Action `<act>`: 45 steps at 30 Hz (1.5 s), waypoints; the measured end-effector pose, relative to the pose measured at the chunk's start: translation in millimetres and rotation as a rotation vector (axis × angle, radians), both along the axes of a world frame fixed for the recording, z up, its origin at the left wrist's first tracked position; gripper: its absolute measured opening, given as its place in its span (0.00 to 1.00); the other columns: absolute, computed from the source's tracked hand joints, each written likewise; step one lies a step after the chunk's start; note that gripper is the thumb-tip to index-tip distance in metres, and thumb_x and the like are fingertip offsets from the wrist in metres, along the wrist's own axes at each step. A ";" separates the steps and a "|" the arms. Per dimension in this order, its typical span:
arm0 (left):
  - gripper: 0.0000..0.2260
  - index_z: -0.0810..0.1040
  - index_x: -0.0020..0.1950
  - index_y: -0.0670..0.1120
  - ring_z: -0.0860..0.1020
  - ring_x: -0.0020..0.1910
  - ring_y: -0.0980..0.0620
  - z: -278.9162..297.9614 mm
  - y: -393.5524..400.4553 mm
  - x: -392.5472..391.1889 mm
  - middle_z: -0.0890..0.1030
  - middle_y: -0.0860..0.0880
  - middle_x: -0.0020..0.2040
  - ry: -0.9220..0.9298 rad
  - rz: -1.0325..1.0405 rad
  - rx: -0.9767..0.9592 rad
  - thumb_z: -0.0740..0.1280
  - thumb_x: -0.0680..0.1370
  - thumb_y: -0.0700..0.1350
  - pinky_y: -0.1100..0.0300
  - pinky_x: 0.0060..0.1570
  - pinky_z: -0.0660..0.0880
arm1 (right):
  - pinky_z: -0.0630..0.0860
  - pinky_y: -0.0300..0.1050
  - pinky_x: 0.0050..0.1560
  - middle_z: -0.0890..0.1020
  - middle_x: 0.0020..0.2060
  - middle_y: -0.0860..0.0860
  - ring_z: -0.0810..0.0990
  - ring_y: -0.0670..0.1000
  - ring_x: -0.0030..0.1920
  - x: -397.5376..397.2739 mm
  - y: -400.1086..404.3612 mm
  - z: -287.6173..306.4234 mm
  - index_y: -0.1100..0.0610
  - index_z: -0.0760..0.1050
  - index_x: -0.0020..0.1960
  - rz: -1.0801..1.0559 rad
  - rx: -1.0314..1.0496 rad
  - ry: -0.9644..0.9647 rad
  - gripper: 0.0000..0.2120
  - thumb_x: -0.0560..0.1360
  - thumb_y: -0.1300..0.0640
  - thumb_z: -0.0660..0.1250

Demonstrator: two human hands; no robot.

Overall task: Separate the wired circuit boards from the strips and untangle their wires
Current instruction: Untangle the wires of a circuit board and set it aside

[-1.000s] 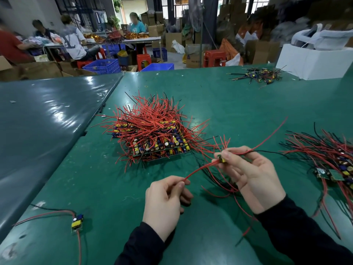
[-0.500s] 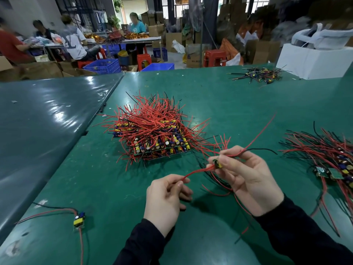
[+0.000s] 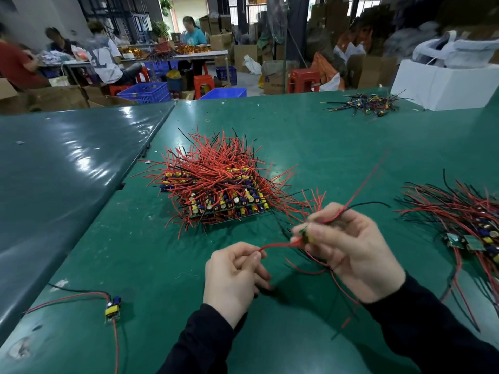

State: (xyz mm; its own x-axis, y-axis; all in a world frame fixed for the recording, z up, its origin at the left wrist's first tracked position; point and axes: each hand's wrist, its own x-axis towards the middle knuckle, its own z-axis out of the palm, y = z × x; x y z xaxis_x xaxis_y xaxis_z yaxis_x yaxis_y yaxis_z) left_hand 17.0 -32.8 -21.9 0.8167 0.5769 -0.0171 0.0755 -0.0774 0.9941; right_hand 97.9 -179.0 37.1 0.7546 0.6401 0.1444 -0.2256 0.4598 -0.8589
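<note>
My right hand [image 3: 348, 249] pinches a small circuit board [image 3: 306, 236] with red and black wires fanning up to the right. My left hand [image 3: 232, 276] pinches the end of one red wire [image 3: 275, 245] that runs from that board. Behind the hands lies a big stack of board strips [image 3: 224, 193] bristling with red wires. At the right edge a second heap of wired boards [image 3: 464, 228] lies spread out. One separated board [image 3: 113, 309] with red and black leads rests at the front left.
The green table [image 3: 297, 136] meets a darker glossy table [image 3: 67, 163] on the left. A small pile of dark-wired parts [image 3: 367, 103] and a white foam box [image 3: 442, 82] sit at the far right. People work at tables in the background.
My right hand has lowered the pinched board a little toward my left hand, and its free wires have swung upward. My left hand still holds the red wire end.
</note>
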 end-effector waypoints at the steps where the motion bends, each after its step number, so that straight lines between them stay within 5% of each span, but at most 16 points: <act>1: 0.10 0.77 0.41 0.41 0.78 0.21 0.48 0.6 1.1 0.2 0.77 0.46 0.24 0.004 0.005 -0.019 0.60 0.79 0.32 0.67 0.19 0.64 | 0.78 0.38 0.29 0.84 0.34 0.61 0.84 0.56 0.32 -5.6 1.9 -2.9 0.55 0.81 0.33 0.061 -0.030 -0.018 0.17 0.49 0.56 0.84; 4: 0.07 0.76 0.44 0.41 0.77 0.20 0.47 3.2 4.8 -2.4 0.76 0.45 0.23 -0.003 0.022 -0.037 0.61 0.79 0.34 0.67 0.18 0.64 | 0.78 0.38 0.31 0.84 0.35 0.61 0.84 0.55 0.33 -6.0 4.0 -2.4 0.55 0.81 0.34 0.040 -0.027 -0.013 0.16 0.50 0.56 0.83; 7: 0.08 0.76 0.42 0.39 0.77 0.21 0.45 3.5 5.6 -4.7 0.75 0.45 0.22 0.001 0.027 -0.002 0.61 0.80 0.36 0.66 0.18 0.64 | 0.77 0.34 0.30 0.84 0.33 0.57 0.84 0.50 0.32 11.9 -3.4 8.2 0.55 0.81 0.31 -0.175 0.087 0.122 0.03 0.58 0.61 0.74; 12: 0.10 0.75 0.39 0.39 0.74 0.20 0.48 5.5 3.2 -3.6 0.75 0.48 0.24 0.023 0.001 0.041 0.60 0.79 0.35 0.66 0.18 0.63 | 0.77 0.33 0.30 0.84 0.34 0.55 0.83 0.48 0.32 26.5 -10.8 14.5 0.55 0.80 0.30 -0.304 0.087 0.172 0.05 0.62 0.62 0.68; 16: 0.09 0.74 0.45 0.41 0.73 0.25 0.51 13.9 5.3 -3.6 0.76 0.45 0.33 -0.093 0.113 -0.128 0.56 0.81 0.37 0.64 0.18 0.66 | 0.76 0.33 0.28 0.84 0.34 0.56 0.83 0.48 0.31 28.7 -9.2 7.2 0.58 0.75 0.38 -0.300 -0.004 0.190 0.07 0.61 0.63 0.70; 19: 0.09 0.76 0.51 0.41 0.78 0.38 0.49 18.8 13.9 -5.3 0.80 0.43 0.44 -0.200 0.103 -0.172 0.57 0.81 0.41 0.62 0.30 0.75 | 0.75 0.33 0.26 0.84 0.33 0.56 0.83 0.48 0.29 26.9 -8.9 6.2 0.58 0.77 0.37 -0.245 -0.118 0.179 0.08 0.59 0.61 0.71; 22: 0.19 0.79 0.55 0.40 0.82 0.50 0.48 21.9 13.2 -6.8 0.84 0.43 0.51 -0.060 -0.244 -0.354 0.57 0.76 0.51 0.60 0.46 0.78 | 0.74 0.32 0.24 0.84 0.32 0.56 0.82 0.48 0.28 25.5 -8.4 5.0 0.59 0.76 0.40 -0.202 -0.222 0.170 0.16 0.53 0.57 0.74; 25: 0.17 0.83 0.51 0.41 0.83 0.42 0.47 21.7 4.6 -10.1 0.84 0.42 0.43 0.028 -0.515 -0.470 0.61 0.73 0.49 0.59 0.45 0.77 | 0.75 0.33 0.26 0.84 0.33 0.57 0.82 0.48 0.29 25.0 -6.2 3.5 0.58 0.76 0.41 -0.207 -0.248 0.149 0.18 0.53 0.57 0.75; 28: 0.13 0.84 0.49 0.39 0.80 0.31 0.49 18.0 1.9 -12.7 0.80 0.46 0.33 0.043 -0.572 -0.538 0.65 0.71 0.44 0.59 0.39 0.78 | 0.77 0.35 0.28 0.84 0.34 0.57 0.83 0.50 0.30 27.3 -6.7 1.7 0.59 0.76 0.40 -0.223 -0.212 0.131 0.14 0.55 0.59 0.74; 35: 0.06 0.83 0.47 0.40 0.76 0.27 0.52 18.5 -1.5 -15.6 0.76 0.47 0.31 0.111 -0.692 -0.561 0.67 0.74 0.39 0.59 0.32 0.78 | 0.78 0.37 0.30 0.84 0.35 0.58 0.84 0.52 0.32 26.3 -5.6 -3.5 0.56 0.81 0.35 -0.172 -0.196 0.123 0.08 0.56 0.58 0.75; 40: 0.05 0.79 0.43 0.39 0.65 0.20 0.57 18.5 -10.7 -15.9 0.72 0.48 0.27 0.114 -0.707 -0.390 0.65 0.73 0.40 0.67 0.22 0.67 | 0.79 0.40 0.30 0.84 0.34 0.58 0.83 0.52 0.31 24.3 -3.9 -5.1 0.55 0.82 0.34 -0.120 -0.234 0.120 0.05 0.58 0.57 0.74; 45: 0.09 0.79 0.47 0.41 0.57 0.23 0.58 19.3 -17.4 -17.8 0.67 0.51 0.27 0.133 -0.720 -0.235 0.59 0.81 0.36 0.69 0.22 0.59 | 0.79 0.40 0.30 0.83 0.33 0.58 0.82 0.51 0.30 24.2 -2.2 -8.0 0.56 0.82 0.34 -0.144 -0.288 0.094 0.05 0.59 0.57 0.74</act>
